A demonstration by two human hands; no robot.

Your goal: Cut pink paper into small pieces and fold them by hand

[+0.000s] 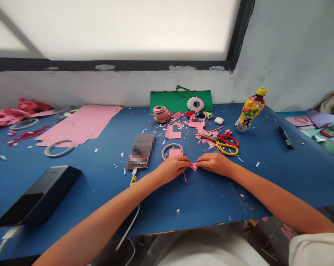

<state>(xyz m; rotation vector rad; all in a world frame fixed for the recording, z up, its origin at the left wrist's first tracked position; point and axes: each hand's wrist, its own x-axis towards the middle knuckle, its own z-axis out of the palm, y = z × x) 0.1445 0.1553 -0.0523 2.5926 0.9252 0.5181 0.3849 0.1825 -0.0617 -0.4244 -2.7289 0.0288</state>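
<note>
A small piece of pink paper [193, 167] is pinched between my two hands over the blue table [161, 199]. My left hand [175, 167] grips its left side with closed fingertips, and my right hand [214, 163] pinches the right side. Just beyond my left hand, a ring of tape [163, 150] lies around a pink paper square [175, 152]. Scissors [227, 145] with red and yellow handles lie beyond my right hand, blades on pink scraps. An L-shaped pink piece [172, 133] rests farther back.
A phone [141, 149] with a cable lies left of my hands; a power bank [39, 195] sits at far left. Pink sheets [81, 123], a green board [169, 100], paper rings [196, 104], a white case [219, 120], a bottle [250, 111] and a black marker [285, 137] are farther out.
</note>
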